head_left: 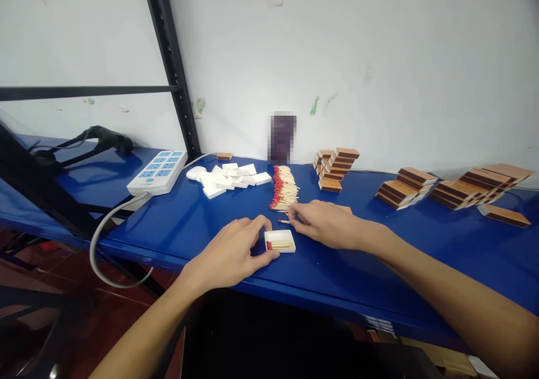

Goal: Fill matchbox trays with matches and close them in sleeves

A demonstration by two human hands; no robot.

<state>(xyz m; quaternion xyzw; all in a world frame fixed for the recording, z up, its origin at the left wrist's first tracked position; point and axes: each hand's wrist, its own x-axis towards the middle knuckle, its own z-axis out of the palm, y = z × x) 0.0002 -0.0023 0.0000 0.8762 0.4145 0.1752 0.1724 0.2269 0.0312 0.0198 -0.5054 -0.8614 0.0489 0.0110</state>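
A small white matchbox tray (281, 240) with a few red-tipped matches in it lies on the blue shelf (177, 222). My left hand (231, 252) grips the tray's left end between thumb and fingers. My right hand (324, 222) rests just right of the tray, its fingertips pinched over a loose match (283, 221) at the near end of the pile of matches (283, 187). Whether that match is actually gripped is not clear.
Several empty white trays (231, 178) lie left of the pile, with a white and blue power strip (158, 171) and its cable beyond. Stacks of brown matchbox sleeves (336, 168) (455, 191) stand behind and to the right. A black rack post (172, 64) rises at the left.
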